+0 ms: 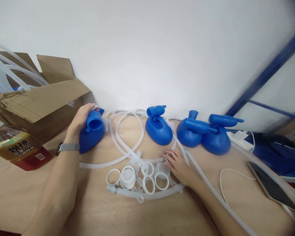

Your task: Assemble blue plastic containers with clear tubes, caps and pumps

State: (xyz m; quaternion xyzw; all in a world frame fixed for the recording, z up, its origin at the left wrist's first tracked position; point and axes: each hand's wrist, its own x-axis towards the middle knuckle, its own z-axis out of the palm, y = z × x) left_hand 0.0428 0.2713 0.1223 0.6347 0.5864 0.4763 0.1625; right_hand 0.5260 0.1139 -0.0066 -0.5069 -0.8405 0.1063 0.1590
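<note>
At the left, my left hand (pixel 83 117) is closed round the neck of a blue urinal bottle (pixel 92 137), whose round open mouth faces me. Its fingertips are mostly hidden behind the neck. My right hand (pixel 178 165) lies low over the table with its fingers stretched out, at the edge of a group of translucent caps and white rings (pixel 148 185). Nothing shows in its grasp. Directly beyond that hand stands another blue urinal bottle (pixel 159 132), with a blue spout piece on top. A clear tube (pixel 119 131) loops between the two bottles.
Two more blue bottles (pixel 215 142) stand at the right by the wall. An open cardboard box (pixel 46 101) holding tubes sits at the left, behind a drink bottle (pixel 22 147). A phone (pixel 270 183), its cable and a long tube (pixel 211 188) lie at the right.
</note>
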